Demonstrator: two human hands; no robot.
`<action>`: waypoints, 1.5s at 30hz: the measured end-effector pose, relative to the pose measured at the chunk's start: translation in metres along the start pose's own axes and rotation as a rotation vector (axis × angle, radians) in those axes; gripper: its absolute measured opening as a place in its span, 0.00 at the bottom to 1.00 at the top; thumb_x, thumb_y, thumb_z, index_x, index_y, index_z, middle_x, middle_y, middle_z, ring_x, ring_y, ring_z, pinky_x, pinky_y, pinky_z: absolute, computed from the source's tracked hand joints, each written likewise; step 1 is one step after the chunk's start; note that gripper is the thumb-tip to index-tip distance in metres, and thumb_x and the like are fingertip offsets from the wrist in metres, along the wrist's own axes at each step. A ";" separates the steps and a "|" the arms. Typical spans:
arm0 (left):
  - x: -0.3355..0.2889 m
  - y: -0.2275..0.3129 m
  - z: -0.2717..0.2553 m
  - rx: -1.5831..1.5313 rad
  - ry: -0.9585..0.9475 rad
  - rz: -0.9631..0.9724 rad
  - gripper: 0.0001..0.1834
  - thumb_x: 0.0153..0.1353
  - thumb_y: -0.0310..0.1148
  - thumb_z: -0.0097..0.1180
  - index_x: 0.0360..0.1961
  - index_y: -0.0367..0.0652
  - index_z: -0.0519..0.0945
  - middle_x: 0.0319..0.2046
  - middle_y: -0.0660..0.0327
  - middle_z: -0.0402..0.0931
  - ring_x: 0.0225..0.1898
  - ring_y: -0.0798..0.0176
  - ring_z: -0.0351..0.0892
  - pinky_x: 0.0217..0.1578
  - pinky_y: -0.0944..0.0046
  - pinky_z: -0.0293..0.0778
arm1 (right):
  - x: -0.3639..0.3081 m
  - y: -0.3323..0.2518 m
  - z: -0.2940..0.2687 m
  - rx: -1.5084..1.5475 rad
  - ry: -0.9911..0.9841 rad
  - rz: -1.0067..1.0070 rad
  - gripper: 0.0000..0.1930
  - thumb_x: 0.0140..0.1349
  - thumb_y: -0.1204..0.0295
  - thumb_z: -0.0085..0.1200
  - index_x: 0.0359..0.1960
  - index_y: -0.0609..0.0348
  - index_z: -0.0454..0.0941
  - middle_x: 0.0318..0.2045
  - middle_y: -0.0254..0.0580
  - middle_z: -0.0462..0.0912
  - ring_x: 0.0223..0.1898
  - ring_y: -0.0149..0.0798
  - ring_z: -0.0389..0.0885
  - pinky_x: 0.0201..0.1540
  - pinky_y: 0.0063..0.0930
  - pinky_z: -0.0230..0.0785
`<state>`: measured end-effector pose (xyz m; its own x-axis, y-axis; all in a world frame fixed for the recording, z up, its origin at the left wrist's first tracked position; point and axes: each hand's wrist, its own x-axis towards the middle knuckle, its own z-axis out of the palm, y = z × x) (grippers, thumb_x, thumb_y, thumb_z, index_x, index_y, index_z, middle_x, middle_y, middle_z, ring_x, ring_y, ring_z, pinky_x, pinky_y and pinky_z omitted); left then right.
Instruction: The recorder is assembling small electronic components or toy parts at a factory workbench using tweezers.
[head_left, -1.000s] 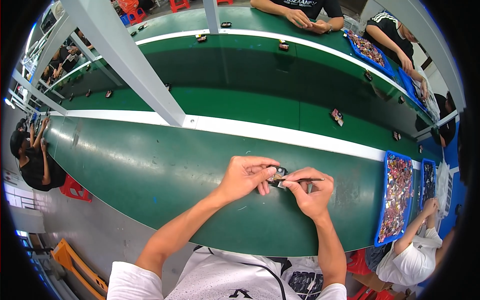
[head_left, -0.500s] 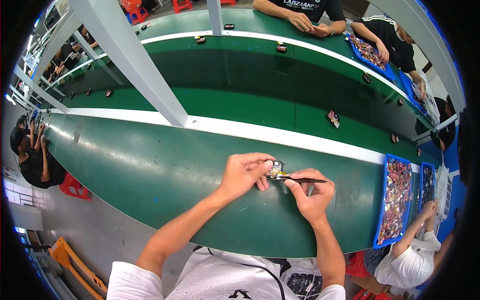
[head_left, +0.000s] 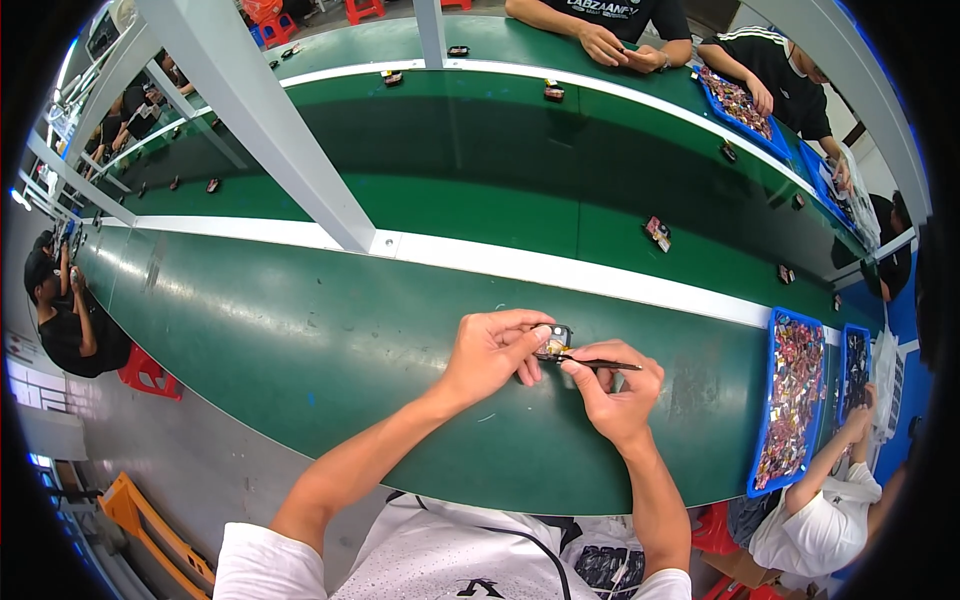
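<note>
Reaching across the view is the long, dark-green, flat table. Behind it, toward 12 o'clock, runs a wide, smooth green belt. Between 3 and 4 o'clock sits a long blue plastic tray, full of little red and gold bits.

Near the middle, toward 6 o'clock, is the bare left hand, thumb and fingers pinched tight. At 4 o'clock is the bare right hand, pinching a thin, black, stick-shaped tool.

Smallest is the little black box-shaped case, up over the table at the left hand's 3 o'clock, held by that hand. The tool's tip is right by it; I cannot tell if they touch.

The case looks partly done: pale and yellow bits show inside, and no cover is on it. How much is left, I cannot tell.
</note>
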<state>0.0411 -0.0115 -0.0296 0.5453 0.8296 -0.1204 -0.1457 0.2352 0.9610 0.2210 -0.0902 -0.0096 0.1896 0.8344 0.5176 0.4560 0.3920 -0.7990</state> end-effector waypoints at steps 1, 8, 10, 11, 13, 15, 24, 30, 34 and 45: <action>0.000 0.000 0.000 -0.002 -0.001 -0.001 0.14 0.70 0.27 0.57 0.51 0.27 0.81 0.32 0.53 0.84 0.23 0.64 0.84 0.22 0.69 0.81 | 0.000 0.000 0.000 0.000 0.000 0.000 0.08 0.50 0.82 0.71 0.31 0.60 0.86 0.29 0.38 0.89 0.12 0.19 0.63 0.16 0.18 0.52; 0.002 0.006 -0.002 -0.070 -0.036 -0.076 0.14 0.70 0.27 0.57 0.51 0.27 0.81 0.34 0.53 0.85 0.23 0.64 0.84 0.23 0.69 0.81 | 0.001 -0.001 -0.002 -0.026 -0.017 -0.020 0.08 0.49 0.82 0.71 0.29 0.59 0.86 0.28 0.38 0.89 0.11 0.20 0.62 0.15 0.18 0.52; 0.002 0.009 -0.003 -0.073 -0.060 -0.089 0.14 0.70 0.27 0.57 0.52 0.27 0.80 0.34 0.52 0.85 0.24 0.64 0.84 0.23 0.69 0.81 | 0.001 -0.001 -0.002 -0.031 -0.014 -0.025 0.07 0.49 0.82 0.71 0.29 0.59 0.86 0.28 0.38 0.89 0.11 0.20 0.62 0.15 0.19 0.52; 0.002 0.011 -0.002 -0.075 -0.080 -0.101 0.15 0.69 0.26 0.58 0.52 0.26 0.80 0.35 0.52 0.85 0.24 0.65 0.84 0.24 0.69 0.81 | 0.001 -0.001 -0.001 -0.038 -0.014 -0.032 0.07 0.49 0.82 0.71 0.29 0.59 0.86 0.28 0.38 0.89 0.11 0.20 0.62 0.15 0.19 0.52; 0.002 0.013 0.000 -0.022 -0.085 -0.094 0.15 0.69 0.25 0.59 0.53 0.26 0.79 0.34 0.53 0.85 0.24 0.65 0.84 0.24 0.70 0.80 | 0.001 -0.002 -0.001 -0.045 -0.014 -0.041 0.07 0.49 0.82 0.71 0.29 0.59 0.86 0.28 0.39 0.89 0.11 0.21 0.62 0.15 0.19 0.53; 0.002 0.013 0.001 0.031 -0.089 -0.087 0.15 0.68 0.24 0.59 0.53 0.26 0.79 0.34 0.53 0.85 0.24 0.66 0.83 0.24 0.70 0.80 | 0.001 -0.003 0.001 -0.064 -0.010 -0.082 0.07 0.49 0.82 0.71 0.29 0.58 0.86 0.28 0.39 0.89 0.10 0.22 0.62 0.16 0.20 0.54; 0.000 0.009 0.006 0.056 0.023 -0.056 0.12 0.67 0.21 0.58 0.50 0.26 0.79 0.28 0.56 0.83 0.23 0.69 0.82 0.23 0.70 0.80 | 0.002 -0.002 0.008 -0.087 -0.001 -0.188 0.08 0.49 0.83 0.70 0.28 0.60 0.85 0.28 0.40 0.89 0.10 0.22 0.62 0.15 0.18 0.53; -0.002 0.002 0.011 0.026 0.085 -0.026 0.10 0.66 0.22 0.59 0.46 0.26 0.81 0.26 0.58 0.83 0.21 0.71 0.81 0.20 0.70 0.78 | 0.000 -0.007 0.004 -0.130 -0.025 -0.142 0.08 0.49 0.83 0.69 0.28 0.57 0.86 0.26 0.38 0.88 0.13 0.27 0.72 0.19 0.22 0.63; -0.003 0.004 0.014 0.034 0.107 -0.006 0.09 0.66 0.21 0.59 0.45 0.27 0.81 0.26 0.58 0.83 0.21 0.70 0.81 0.20 0.70 0.78 | 0.000 -0.007 0.005 -0.125 -0.020 -0.134 0.07 0.49 0.83 0.69 0.29 0.57 0.86 0.26 0.38 0.88 0.12 0.26 0.69 0.19 0.21 0.62; 0.038 0.024 -0.001 0.174 0.163 -0.013 0.10 0.65 0.21 0.58 0.46 0.25 0.80 0.28 0.54 0.82 0.21 0.65 0.83 0.22 0.67 0.81 | 0.003 0.004 0.007 -0.071 0.159 -0.164 0.09 0.49 0.81 0.72 0.32 0.58 0.85 0.30 0.38 0.89 0.11 0.23 0.64 0.16 0.20 0.57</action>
<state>0.0574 0.0258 -0.0110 0.4040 0.9011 -0.1578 0.0121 0.1672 0.9858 0.2174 -0.0836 -0.0129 0.2404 0.6879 0.6848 0.5509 0.4842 -0.6798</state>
